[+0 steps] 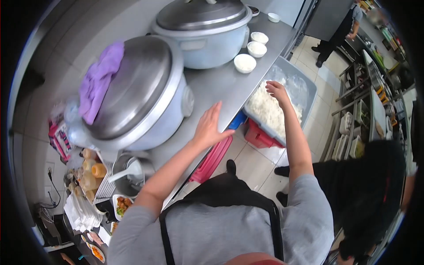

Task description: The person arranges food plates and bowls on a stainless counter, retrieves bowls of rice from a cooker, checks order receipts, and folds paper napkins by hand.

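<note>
My left hand is held over the steel counter, fingers stretched out and thumb apart, with nothing in it. Beside it stands a big rice cooker with a metal lid and a purple cloth lying on top. My right hand hovers above a grey tub of white rice; its fingers are loosely bent and apart, and no object shows in them. Along the counter edge sit several small white bowls of rice, the nearest bowl between my two hands and farther back.
A second lidded cooker stands behind the first. The tub rests on a red container. At left are a metal pot with a white scoop and sauce bottles. One person stands far back; another is close at right.
</note>
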The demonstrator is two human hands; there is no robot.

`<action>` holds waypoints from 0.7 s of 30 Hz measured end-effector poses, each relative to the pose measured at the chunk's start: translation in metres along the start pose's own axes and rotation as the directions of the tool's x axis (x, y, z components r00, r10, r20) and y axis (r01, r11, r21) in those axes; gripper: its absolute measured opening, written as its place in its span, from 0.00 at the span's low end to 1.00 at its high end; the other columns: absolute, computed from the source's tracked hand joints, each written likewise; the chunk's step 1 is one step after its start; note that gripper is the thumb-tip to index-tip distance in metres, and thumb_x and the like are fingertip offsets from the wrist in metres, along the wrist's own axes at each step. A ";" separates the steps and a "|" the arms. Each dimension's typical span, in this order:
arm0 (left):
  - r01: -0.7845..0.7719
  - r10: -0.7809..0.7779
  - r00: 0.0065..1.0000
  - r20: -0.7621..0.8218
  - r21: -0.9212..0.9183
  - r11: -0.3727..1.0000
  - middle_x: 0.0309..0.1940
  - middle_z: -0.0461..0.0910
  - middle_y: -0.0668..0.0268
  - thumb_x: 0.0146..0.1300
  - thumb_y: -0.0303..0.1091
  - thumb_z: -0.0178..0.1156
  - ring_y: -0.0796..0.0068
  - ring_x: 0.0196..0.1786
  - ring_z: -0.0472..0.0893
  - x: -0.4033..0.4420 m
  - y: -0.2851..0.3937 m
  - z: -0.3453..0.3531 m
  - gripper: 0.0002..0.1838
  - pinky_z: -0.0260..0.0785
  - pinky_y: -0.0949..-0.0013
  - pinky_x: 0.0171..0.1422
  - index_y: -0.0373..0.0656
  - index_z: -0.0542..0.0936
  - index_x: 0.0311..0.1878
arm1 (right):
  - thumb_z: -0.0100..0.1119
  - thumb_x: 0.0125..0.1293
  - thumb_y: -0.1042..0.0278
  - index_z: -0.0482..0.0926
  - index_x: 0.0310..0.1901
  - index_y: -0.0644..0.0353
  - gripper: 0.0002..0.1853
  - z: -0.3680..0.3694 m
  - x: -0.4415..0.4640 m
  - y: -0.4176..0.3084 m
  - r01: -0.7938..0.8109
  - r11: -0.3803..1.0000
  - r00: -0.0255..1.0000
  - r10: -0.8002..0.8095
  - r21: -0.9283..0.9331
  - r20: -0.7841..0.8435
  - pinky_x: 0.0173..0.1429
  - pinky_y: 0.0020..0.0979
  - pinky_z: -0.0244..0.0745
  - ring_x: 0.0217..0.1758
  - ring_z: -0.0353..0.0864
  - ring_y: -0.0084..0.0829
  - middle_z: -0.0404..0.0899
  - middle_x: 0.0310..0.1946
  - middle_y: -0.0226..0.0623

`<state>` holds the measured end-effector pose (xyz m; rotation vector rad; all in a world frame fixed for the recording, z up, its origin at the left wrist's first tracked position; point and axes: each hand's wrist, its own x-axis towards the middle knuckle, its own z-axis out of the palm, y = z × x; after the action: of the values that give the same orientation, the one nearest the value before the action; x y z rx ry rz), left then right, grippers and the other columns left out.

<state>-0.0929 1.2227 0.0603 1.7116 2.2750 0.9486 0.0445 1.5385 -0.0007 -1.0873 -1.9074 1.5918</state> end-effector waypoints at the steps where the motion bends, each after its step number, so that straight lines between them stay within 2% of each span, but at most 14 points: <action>1: 0.015 -0.017 0.999 0.044 0.056 0.998 0.64 0.58 0.45 0.42 0.55 0.69 0.47 0.64 0.62 0.040 -0.010 0.024 0.57 0.56 0.54 0.66 0.39 0.49 0.69 | 0.56 0.59 0.57 0.76 0.50 0.56 0.19 -0.011 0.021 0.008 -0.003 1.000 1.000 0.003 0.006 0.007 0.44 0.27 0.68 0.41 0.76 0.24 0.79 0.40 0.30; 3: 0.044 -0.054 0.998 0.045 0.199 0.979 0.64 0.55 0.41 0.40 0.58 0.69 0.44 0.64 0.61 0.119 -0.031 0.064 0.59 0.54 0.50 0.66 0.43 0.47 0.70 | 0.55 0.62 0.58 0.75 0.52 0.56 0.18 -0.032 0.051 0.023 -0.046 0.999 0.999 0.046 0.028 -0.022 0.47 0.29 0.68 0.42 0.76 0.24 0.79 0.41 0.30; 5: 0.110 -0.119 0.993 0.020 0.263 0.959 0.63 0.56 0.42 0.37 0.61 0.70 0.44 0.63 0.61 0.192 -0.040 0.083 0.61 0.55 0.49 0.65 0.48 0.46 0.71 | 0.55 0.61 0.58 0.75 0.52 0.57 0.19 -0.042 0.071 0.037 -0.022 1.000 1.000 0.022 0.009 0.006 0.46 0.28 0.68 0.42 0.77 0.25 0.79 0.40 0.30; 9: 0.215 -0.233 0.972 0.045 0.247 0.945 0.59 0.59 0.44 0.31 0.65 0.70 0.45 0.60 0.63 0.289 -0.054 0.115 0.65 0.58 0.51 0.61 0.54 0.45 0.71 | 0.57 0.60 0.61 0.75 0.52 0.58 0.20 -0.056 0.100 0.054 0.035 0.993 0.999 -0.032 -0.110 0.033 0.45 0.28 0.68 0.41 0.76 0.25 0.79 0.39 0.33; 10: 0.226 -0.259 0.963 0.071 0.307 0.924 0.58 0.61 0.46 0.31 0.65 0.70 0.47 0.59 0.63 0.302 -0.051 0.126 0.65 0.58 0.51 0.59 0.55 0.45 0.71 | 0.57 0.60 0.61 0.74 0.53 0.59 0.20 -0.057 0.108 0.056 0.054 0.988 0.998 -0.052 -0.146 0.023 0.45 0.29 0.69 0.40 0.76 0.25 0.79 0.39 0.35; 14: 0.288 -0.383 0.917 0.108 0.481 0.828 0.56 0.62 0.48 0.32 0.61 0.70 0.51 0.58 0.63 0.332 -0.042 0.148 0.62 0.57 0.51 0.57 0.59 0.46 0.71 | 0.60 0.58 0.59 0.74 0.53 0.60 0.23 -0.062 0.162 0.047 0.130 0.949 0.991 -0.127 -0.287 0.031 0.48 0.30 0.70 0.43 0.77 0.28 0.78 0.41 0.40; 16: 0.346 -0.451 0.885 0.114 0.488 0.801 0.55 0.63 0.49 0.33 0.58 0.71 0.52 0.57 0.63 0.335 -0.035 0.147 0.61 0.56 0.52 0.57 0.58 0.47 0.71 | 0.64 0.54 0.54 0.69 0.58 0.58 0.31 -0.051 0.193 0.032 0.140 0.936 0.983 -0.171 -0.322 -0.071 0.51 0.34 0.70 0.46 0.78 0.36 0.78 0.43 0.46; 17: 0.334 -0.437 0.894 0.105 0.496 0.802 0.55 0.63 0.49 0.32 0.58 0.71 0.52 0.57 0.63 0.333 -0.036 0.148 0.61 0.56 0.52 0.57 0.58 0.47 0.71 | 0.64 0.54 0.54 0.69 0.58 0.58 0.31 -0.044 0.208 0.025 0.147 0.936 0.984 -0.172 -0.320 -0.052 0.51 0.34 0.70 0.46 0.78 0.36 0.78 0.43 0.46; 19: 0.316 -0.406 0.909 0.089 0.488 0.814 0.55 0.62 0.49 0.31 0.57 0.71 0.52 0.59 0.61 0.317 -0.036 0.145 0.61 0.56 0.53 0.58 0.56 0.48 0.70 | 0.69 0.46 0.46 0.62 0.63 0.58 0.44 -0.025 0.234 0.007 0.300 0.778 0.853 -0.478 -0.552 -0.210 0.53 0.38 0.70 0.49 0.77 0.45 0.77 0.44 0.51; 20: 0.302 -0.399 0.908 0.128 0.461 0.835 0.56 0.62 0.49 0.31 0.56 0.72 0.52 0.59 0.60 0.305 -0.034 0.140 0.61 0.56 0.51 0.58 0.56 0.49 0.70 | 0.69 0.46 0.46 0.62 0.63 0.58 0.44 -0.016 0.241 -0.003 0.322 0.776 0.856 -0.484 -0.542 -0.183 0.53 0.38 0.70 0.49 0.77 0.45 0.77 0.44 0.51; 21: 0.297 -0.397 0.904 0.162 0.433 0.851 0.56 0.61 0.49 0.31 0.56 0.72 0.52 0.60 0.59 0.290 -0.033 0.135 0.61 0.56 0.50 0.57 0.56 0.49 0.70 | 0.71 0.42 0.42 0.58 0.64 0.58 0.50 -0.011 0.249 -0.014 0.247 0.716 0.870 -0.461 -0.653 -0.177 0.54 0.39 0.70 0.50 0.76 0.47 0.76 0.46 0.53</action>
<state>-0.1567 1.5334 0.0082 1.3542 2.5994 0.1896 -0.1015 1.7396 -0.0238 -1.0325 -2.2699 0.5172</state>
